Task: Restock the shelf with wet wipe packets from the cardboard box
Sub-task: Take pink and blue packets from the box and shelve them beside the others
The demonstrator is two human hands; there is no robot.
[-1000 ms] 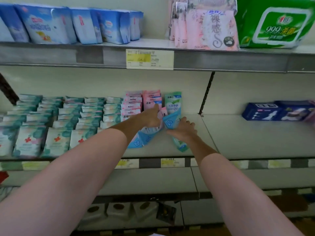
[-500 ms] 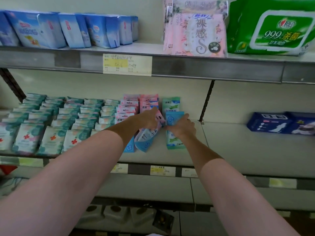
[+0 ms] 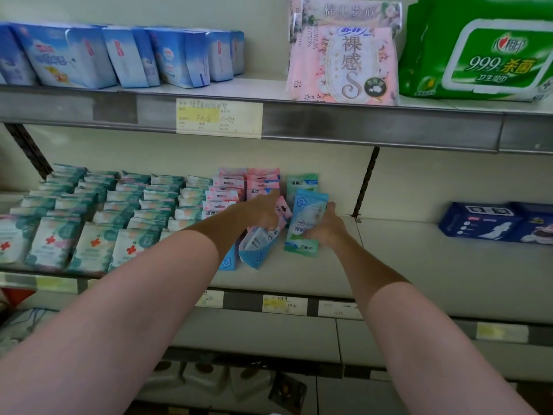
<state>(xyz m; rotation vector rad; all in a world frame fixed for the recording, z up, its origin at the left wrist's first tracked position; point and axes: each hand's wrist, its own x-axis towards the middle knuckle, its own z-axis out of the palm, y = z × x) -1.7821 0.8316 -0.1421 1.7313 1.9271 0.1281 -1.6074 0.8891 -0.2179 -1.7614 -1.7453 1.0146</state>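
Both arms reach to the middle shelf (image 3: pixel 419 265). My left hand (image 3: pixel 260 212) grips a bunch of blue wet wipe packets (image 3: pixel 257 247) that hang tilted down toward the shelf; a pink packet (image 3: pixel 282 206) shows by its fingers. My right hand (image 3: pixel 324 227) holds an upright blue packet (image 3: pixel 309 209) against a green packet (image 3: pixel 302 247) standing on the shelf. Another green packet (image 3: pixel 302 184) stands behind them. Rows of pink packets (image 3: pixel 239 187) stand just left. The cardboard box is not in view.
Teal-and-white packets (image 3: pixel 89 223) with red crosses fill the shelf's left part. Dark blue packs (image 3: pixel 490 221) lie at the right. The top shelf carries blue packs (image 3: pixel 119 55), a pink pack (image 3: pixel 344 55) and a large green pack (image 3: pixel 484 52). A bracket (image 3: pixel 363 181) divides the shelf bays.
My right hand has stood a blue packet upright beside the green one. My left hand kept its bunch of blue packets in place. The camera tilted upward slightly.
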